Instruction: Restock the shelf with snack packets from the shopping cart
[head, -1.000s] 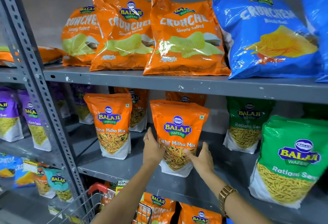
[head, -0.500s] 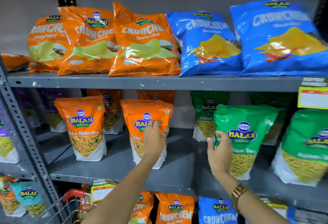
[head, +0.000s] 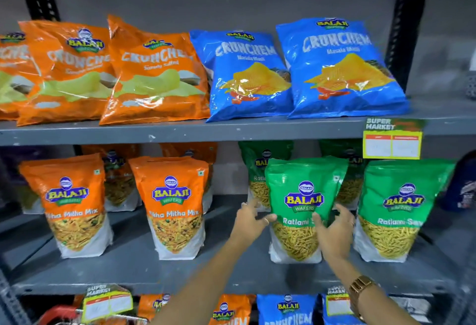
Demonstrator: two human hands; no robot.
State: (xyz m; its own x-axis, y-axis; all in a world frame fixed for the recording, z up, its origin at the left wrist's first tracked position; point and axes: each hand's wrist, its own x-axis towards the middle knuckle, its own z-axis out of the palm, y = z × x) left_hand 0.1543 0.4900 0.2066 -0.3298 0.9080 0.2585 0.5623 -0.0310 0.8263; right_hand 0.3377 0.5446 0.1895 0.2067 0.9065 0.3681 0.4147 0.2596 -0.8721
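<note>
Two bare hands reach up to the middle shelf of a grey steel rack, both set against one green Ratlami Sev pouch standing upright near the shelf's front edge. The left hand is at the pouch's left edge, fingers spread wide and curled toward it, rings visible; whether it grips or only touches cannot be told. The right hand lies on the pouch's lower right front, thumb across the clear window, fingers around the right edge; a gold wristwatch sits on that wrist. The pouch reads "BALAJI WAFERS" and "Ratlami S…", green above, with yellow sev showing through below. Left of it stand two orange Tikha Mitha Mix pouches; a second green pouch stands just beside it on the right. The upper shelf carries orange Crunchem bags, marked "Simply Salted", then blue Crunchem bags. A yellow price tag headed "SUPER MARKET" hangs from the upper shelf's edge.
</note>
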